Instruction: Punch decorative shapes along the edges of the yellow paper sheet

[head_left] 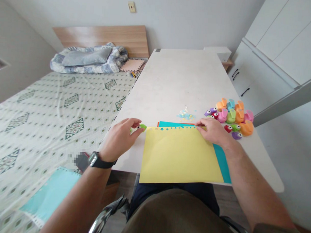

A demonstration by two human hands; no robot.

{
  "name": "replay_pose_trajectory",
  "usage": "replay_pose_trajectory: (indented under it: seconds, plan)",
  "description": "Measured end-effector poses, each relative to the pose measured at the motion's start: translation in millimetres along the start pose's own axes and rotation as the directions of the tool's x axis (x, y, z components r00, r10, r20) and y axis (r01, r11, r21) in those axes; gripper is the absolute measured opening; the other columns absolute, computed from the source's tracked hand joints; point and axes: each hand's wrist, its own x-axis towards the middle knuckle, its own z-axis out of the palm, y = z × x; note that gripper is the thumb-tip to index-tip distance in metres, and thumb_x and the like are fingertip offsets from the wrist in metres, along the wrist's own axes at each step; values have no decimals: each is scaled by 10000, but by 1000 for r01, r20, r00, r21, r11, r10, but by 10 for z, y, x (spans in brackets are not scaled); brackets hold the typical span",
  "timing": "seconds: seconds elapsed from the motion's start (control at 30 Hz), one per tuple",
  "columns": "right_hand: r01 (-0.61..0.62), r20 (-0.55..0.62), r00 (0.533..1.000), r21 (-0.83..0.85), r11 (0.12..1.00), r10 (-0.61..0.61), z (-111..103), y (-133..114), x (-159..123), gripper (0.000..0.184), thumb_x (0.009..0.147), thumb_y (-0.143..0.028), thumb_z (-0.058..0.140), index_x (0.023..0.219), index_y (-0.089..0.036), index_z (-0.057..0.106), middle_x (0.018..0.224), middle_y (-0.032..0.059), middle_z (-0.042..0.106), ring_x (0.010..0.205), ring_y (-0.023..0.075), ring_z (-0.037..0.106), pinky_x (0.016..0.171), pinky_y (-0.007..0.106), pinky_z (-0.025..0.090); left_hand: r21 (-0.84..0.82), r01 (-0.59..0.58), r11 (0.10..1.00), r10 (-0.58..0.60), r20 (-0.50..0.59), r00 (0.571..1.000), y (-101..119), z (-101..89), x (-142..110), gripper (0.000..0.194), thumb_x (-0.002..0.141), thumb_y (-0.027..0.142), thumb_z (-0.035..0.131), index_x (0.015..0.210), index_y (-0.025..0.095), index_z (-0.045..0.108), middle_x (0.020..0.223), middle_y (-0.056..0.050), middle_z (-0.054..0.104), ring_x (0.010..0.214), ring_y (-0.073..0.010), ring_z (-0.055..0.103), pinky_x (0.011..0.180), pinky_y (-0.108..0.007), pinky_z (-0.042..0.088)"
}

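While the yellow sheet (181, 156) lies near the person, with its near edge reaching past the near edge of the desk (187, 80), the left grip (122, 139) is curled with thumb and fingers around a small green punch (143, 128) at the far left corner of the sheet. The right grip (212, 130) is closed to a narrow pinch at the far right part of the same sheet, thumb on the near side and fingers at the far edge.

Along this far edge runs a row of small cut-out shapes, and through several of them the blue sheet (222, 163) below shows. It cannot be told whether the paper is already inside the slot of the punch.

To do this step well, the person should slide the paper straight into the slot, at the same depth as the other holes, and press in one firm movement. The right grip should hold the sheet flat, without pulling, because thin paper probably creases easily at a corner. It is also wise to keep the blue sheet out of the slot. The loose confetti (186, 116) lies farther away.
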Motion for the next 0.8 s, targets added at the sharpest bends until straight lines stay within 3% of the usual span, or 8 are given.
replay_pose_trajectory:
  seconds: [0.17, 0.33, 0.43, 0.6, 0.8]
  plan:
    - [-124, 45, 992, 180, 976, 117, 19, -16, -16, 237, 920, -179, 606, 1116, -222, 733, 1056, 77, 796, 944, 239, 746, 843, 377, 574, -239, -147, 960, 133, -72, 988, 495, 144, 210, 267, 939, 395, 685, 1158, 242, 672, 1079, -41, 763, 982, -208, 718, 925, -363, 575]
    - [-135, 28, 991, 279, 951, 132, 6, -53, -7, 214, 956, -226, 600, 1136, -236, 716, 1085, 73, 795, 985, 237, 748, 883, 394, 586, -415, -310, 856, 313, -62, 948, 983, 539, 498, 299, 930, 309, 714, 1202, 206, 642, 1079, -46, 751, 973, -170, 717, 900, -311, 569]
    - [-126, 17, 992, 320, 939, 127, -48, -116, 16, 193, 1001, -325, 577, 1103, -247, 722, 1079, 61, 794, 976, 238, 740, 853, 390, 585, -433, -372, 821, 390, -51, 919, 1188, 768, 639, 314, 909, 292, 731, 1192, 198, 632, 1060, -59, 743, 950, -184, 713, 877, -324, 569]
    - [-159, -8, 984, 418, 894, 178, -129, -200, 48, 308, 1023, -492, 554, 1089, -249, 729, 1073, 59, 795, 971, 242, 735, 827, 377, 591, -404, -439, 802, 461, -49, 886, 1347, 998, 782, 370, 921, 254, 683, 1271, 197, 578, 1073, -72, 740, 971, -206, 713, 886, -344, 558]
    - [-198, 45, 979, 427, 882, 198, -25, -158, 61, 314, 934, -514, 698, 1115, -263, 750, 1035, 45, 797, 916, 239, 731, 849, 396, 590, -363, -480, 798, 490, -72, 869, 1385, 1159, 783, 398, 891, 177, 657, 1283, 198, 590, 1115, -75, 738, 1027, -223, 701, 959, -371, 540]
